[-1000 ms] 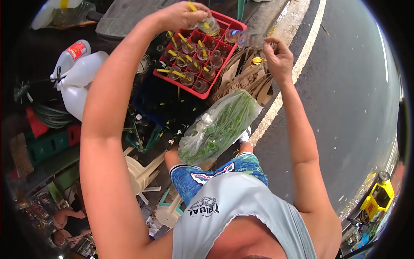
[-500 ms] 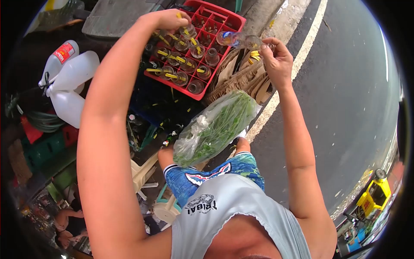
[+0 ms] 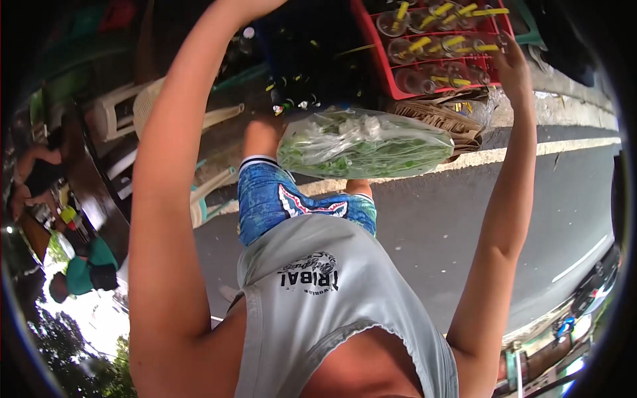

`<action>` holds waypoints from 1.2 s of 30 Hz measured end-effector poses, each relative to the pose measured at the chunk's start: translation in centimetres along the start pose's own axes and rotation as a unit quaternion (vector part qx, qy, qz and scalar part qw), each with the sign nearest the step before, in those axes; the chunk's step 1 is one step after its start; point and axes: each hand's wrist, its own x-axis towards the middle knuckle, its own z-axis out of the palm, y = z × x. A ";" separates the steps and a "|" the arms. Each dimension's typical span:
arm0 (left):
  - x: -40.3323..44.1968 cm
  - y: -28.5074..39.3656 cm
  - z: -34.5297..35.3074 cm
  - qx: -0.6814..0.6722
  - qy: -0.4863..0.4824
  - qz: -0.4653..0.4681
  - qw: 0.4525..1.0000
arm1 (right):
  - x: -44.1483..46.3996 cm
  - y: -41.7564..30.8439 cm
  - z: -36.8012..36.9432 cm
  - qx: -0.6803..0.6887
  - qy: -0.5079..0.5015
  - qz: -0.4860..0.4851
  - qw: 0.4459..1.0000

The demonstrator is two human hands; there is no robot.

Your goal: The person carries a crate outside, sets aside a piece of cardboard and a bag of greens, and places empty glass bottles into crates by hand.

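Note:
My left hand (image 3: 255,5) is cut off by the top edge, left of the crate, its fingers out of sight. At the crate's right side my right hand (image 3: 513,65) is closed, with the clear glass of a bottle (image 3: 502,45) at its fingertips; the rest of that bottle blends with others. The red crate (image 3: 377,50) holds several clear glass bottles (image 3: 413,81), many with yellow straws (image 3: 453,41) in them. Below it lies a clear plastic bag of green leaves (image 3: 371,149), touched by neither hand.
Folded brown cardboard (image 3: 448,119) sits under the crate's near edge. A beige plastic chair (image 3: 147,106) is at the left, and a person in green (image 3: 93,268) is at the lower left. The road (image 3: 424,225) runs along the right.
The view has swung, so the crate now appears farther right and the bag lies more level. The left hand has left the bottles and is mostly out of frame.

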 end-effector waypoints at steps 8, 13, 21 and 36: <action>-23.7 -21.4 0.9 -0.204 0.223 -0.543 0.784 | -9.2 -17.4 4.7 0.112 0.106 -0.052 0.987; -24.8 -23.6 7.3 -0.282 0.163 -0.578 0.748 | -8.1 -20.1 19.6 0.101 -0.228 0.012 0.968; -21.8 -28.9 -5.0 -0.184 0.324 -0.477 0.796 | 3.4 -22.5 37.1 -0.110 -0.375 -0.148 0.908; -16.4 -45.5 -15.7 0.359 0.093 -0.420 0.828 | -1.0 -32.8 57.8 -0.404 -0.382 -0.386 0.736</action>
